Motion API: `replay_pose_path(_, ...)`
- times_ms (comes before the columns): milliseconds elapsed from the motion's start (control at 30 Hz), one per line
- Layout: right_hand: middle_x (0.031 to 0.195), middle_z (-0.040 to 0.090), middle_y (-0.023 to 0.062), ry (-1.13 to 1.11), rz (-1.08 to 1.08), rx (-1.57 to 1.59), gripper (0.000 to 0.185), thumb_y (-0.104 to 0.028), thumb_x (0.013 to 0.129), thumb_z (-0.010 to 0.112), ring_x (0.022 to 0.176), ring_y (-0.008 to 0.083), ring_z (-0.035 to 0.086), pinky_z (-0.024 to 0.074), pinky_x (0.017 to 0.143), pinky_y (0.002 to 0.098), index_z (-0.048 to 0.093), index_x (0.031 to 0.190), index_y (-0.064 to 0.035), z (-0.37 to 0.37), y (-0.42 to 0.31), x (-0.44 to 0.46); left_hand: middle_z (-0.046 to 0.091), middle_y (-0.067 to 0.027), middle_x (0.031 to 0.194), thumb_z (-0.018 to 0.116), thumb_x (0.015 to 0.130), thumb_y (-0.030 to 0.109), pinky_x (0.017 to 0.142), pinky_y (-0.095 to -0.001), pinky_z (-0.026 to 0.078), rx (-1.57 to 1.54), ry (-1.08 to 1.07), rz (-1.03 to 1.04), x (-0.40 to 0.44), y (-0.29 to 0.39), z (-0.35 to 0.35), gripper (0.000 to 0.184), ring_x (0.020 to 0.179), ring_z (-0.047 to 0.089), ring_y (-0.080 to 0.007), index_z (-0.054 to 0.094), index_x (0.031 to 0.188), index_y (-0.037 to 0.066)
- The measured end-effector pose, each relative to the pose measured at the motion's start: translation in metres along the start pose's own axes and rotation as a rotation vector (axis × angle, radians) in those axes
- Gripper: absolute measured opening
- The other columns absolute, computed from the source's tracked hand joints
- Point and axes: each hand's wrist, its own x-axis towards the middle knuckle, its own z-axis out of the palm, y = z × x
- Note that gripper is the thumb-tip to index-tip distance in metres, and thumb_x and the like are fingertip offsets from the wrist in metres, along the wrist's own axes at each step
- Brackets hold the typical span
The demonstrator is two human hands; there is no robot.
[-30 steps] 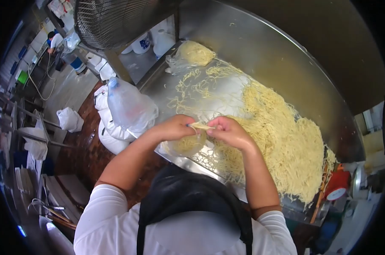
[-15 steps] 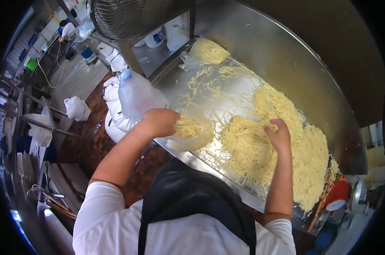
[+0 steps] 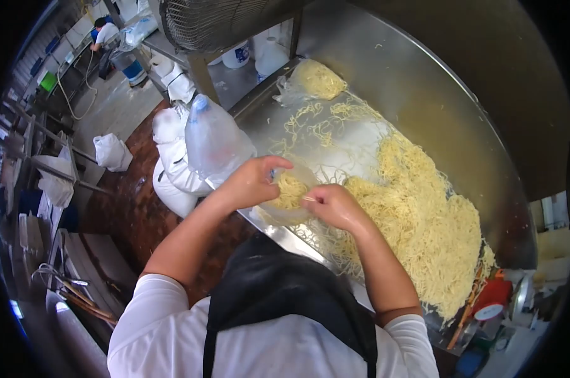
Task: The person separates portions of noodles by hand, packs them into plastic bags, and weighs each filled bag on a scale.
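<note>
My left hand (image 3: 253,181) grips the rim of a clear plastic bag (image 3: 273,215) at the near edge of the metal table. Yellow noodles (image 3: 291,191) fill the bag, whose mouth faces up. Across from it, my right hand (image 3: 332,205) is at the bag's mouth, fingers pinched on a few noodle strands (image 3: 309,198). A large heap of loose noodles (image 3: 423,220) spreads over the table to the right of the bag.
A filled bag of noodles (image 3: 319,80) lies at the table's far end. Beside the table's left edge are a translucent plastic bag (image 3: 215,142) and white sacks (image 3: 171,183). A large fan (image 3: 225,22) stands beyond. A person (image 3: 106,33) works in the distance.
My right hand has moved left from above the noodle heap to the bag's mouth. My left hand still holds the bag, its thumb and fingers now spread wider at the rim.
</note>
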Motion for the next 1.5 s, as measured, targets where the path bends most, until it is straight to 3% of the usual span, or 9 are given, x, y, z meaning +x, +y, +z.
replay_pose_path(133,0.086,0.068,0.0157,-0.044,-0.2,0.169,0.027,-0.024,0.08,0.062,0.076,0.0315,0.064,0.049,0.07,0.0375,0.066,0.097,-0.0036,0.01,-0.007,0.025,0.043,0.0101,0.066,0.059,0.075,-0.002,0.049,-0.0163,0.027,-0.526,-0.108,0.043,0.007,0.019,0.016,0.047,0.055,0.035,0.0017,0.056,0.121,0.005)
replay_pose_path(367,0.095,0.066,0.019,-0.037,0.017,-0.428,0.029,-0.026,0.083,0.056,0.091,0.0313,0.064,0.0493,0.08,0.0409,0.066,0.104,-0.0074,-0.015,-0.029,0.004,0.061,0.0006,0.084,0.053,0.085,0.001,0.065,-0.02,0.044,-0.532,0.079,0.109,0.019,-0.015,0.018,0.029,0.073,0.054,-0.0049,0.058,0.114,0.0)
replay_pose_path(567,0.087,0.067,0.0129,0.51,-0.142,0.16,0.021,-0.015,0.078,0.067,0.076,0.0287,0.065,0.0502,0.066,0.0384,0.067,0.097,-0.0067,-0.005,-0.051,-0.005,0.063,-0.0012,0.088,0.052,0.095,0.011,0.069,-0.0209,0.047,-0.506,0.231,0.268,0.039,-0.027,0.026,0.016,0.075,0.057,-0.0061,0.06,0.102,0.0)
replay_pose_path(833,0.09,0.067,0.0142,1.035,-0.226,-0.411,0.027,-0.014,0.075,0.068,0.08,0.0289,0.065,0.0512,0.071,0.0381,0.066,0.102,-0.0081,0.013,-0.043,-0.004,0.049,0.0071,0.068,0.051,0.097,0.019,0.051,-0.0191,0.03,-0.66,-0.037,0.093,0.028,-0.008,0.021,0.017,0.057,0.038,-0.0013,0.061,0.1,0.005)
replay_pose_path(967,0.093,0.067,0.0168,0.692,0.407,-0.024,0.03,-0.009,0.076,0.064,0.083,0.0297,0.065,0.0513,0.074,0.0347,0.063,0.105,-0.0041,0.037,0.015,-0.015,0.054,0.0041,0.078,0.051,0.096,0.015,0.062,-0.0196,0.035,-0.6,-0.301,0.202,0.009,0.013,0.032,0.015,0.069,0.044,-0.0023,0.059,0.101,0.004)
replay_pose_path(1033,0.09,0.067,0.0121,0.751,0.212,0.4,0.027,-0.001,0.08,0.054,0.079,0.0218,0.064,0.0504,0.07,0.0311,0.062,0.106,-0.0026,0.043,0.033,-0.032,0.058,-0.0007,0.095,0.05,0.096,0.011,0.081,-0.022,0.043,-0.573,-0.394,0.221,-0.002,0.026,0.041,0.013,0.088,0.052,-0.0068,0.058,0.102,0.002)
replay_pose_path(1167,0.077,0.061,0.0041,0.768,0.16,0.84,0.022,0.003,0.082,0.046,0.065,0.0115,0.056,0.0462,0.059,0.0264,0.06,0.098,-0.0022,0.034,0.008,-0.098,0.059,-0.0035,0.076,0.06,0.088,0.011,0.072,-0.0255,0.047,-0.112,-0.394,0.112,-0.018,0.061,0.03,0.017,0.074,0.057,-0.011,0.059,0.104,0.005)
replay_pose_path(1367,0.072,0.053,-0.0002,0.779,-0.126,0.931,0.02,0.006,0.081,0.044,0.06,0.0049,0.048,0.0395,0.054,0.021,0.057,0.094,-0.0031,0.038,0.008,-0.237,0.054,-0.014,0.066,0.059,0.081,0.008,0.059,-0.0336,0.048,0.457,-0.069,0.583,-0.014,0.054,0.1,0.025,0.062,0.057,-0.029,0.063,0.105,0.005)
replay_pose_path(1500,0.076,0.053,-0.0009,0.945,-0.176,1.049,0.02,0.007,0.08,0.045,0.061,0.0047,0.046,0.0383,0.055,0.0212,0.056,0.093,-0.0029,0.06,0.044,-0.344,0.057,-0.0062,0.066,0.048,0.086,0.004,0.045,-0.0263,0.041,-0.334,-0.382,0.159,-0.04,0.117,0.203,0.021,0.052,0.052,-0.0136,0.065,0.098,0.002)
